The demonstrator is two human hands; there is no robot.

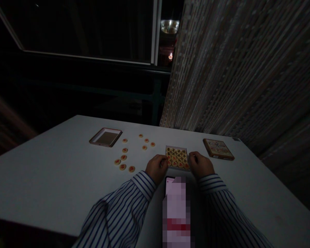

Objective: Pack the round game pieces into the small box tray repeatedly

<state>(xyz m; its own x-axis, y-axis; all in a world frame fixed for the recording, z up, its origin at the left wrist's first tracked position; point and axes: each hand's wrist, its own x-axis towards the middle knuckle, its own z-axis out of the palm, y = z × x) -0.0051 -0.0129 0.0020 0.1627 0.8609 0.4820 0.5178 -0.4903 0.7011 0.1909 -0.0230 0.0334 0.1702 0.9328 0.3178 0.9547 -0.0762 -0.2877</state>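
A small clear tray [178,168] lies on the white table in front of me, filled with rows of round Chinese chess pieces [176,156] bearing black and red characters. My left hand [157,168] is closed at the tray's left edge, its fingertips overlapping the rim beside a red-marked piece. Against the right edge, my right hand [202,164] has its fingers curled, gripping the tray's side. Several loose red-marked pieces [125,150] are spread on the tabletop to the left of my left hand. Dim light hides the exact fingertip contact.
A shallow box half [92,142] lies at the back left, and a printed box lid [218,149] at the right. A phone [169,187], partly blurred out, is between my forearms. A string curtain [212,69] hangs behind the table [54,179], beside a dark window.
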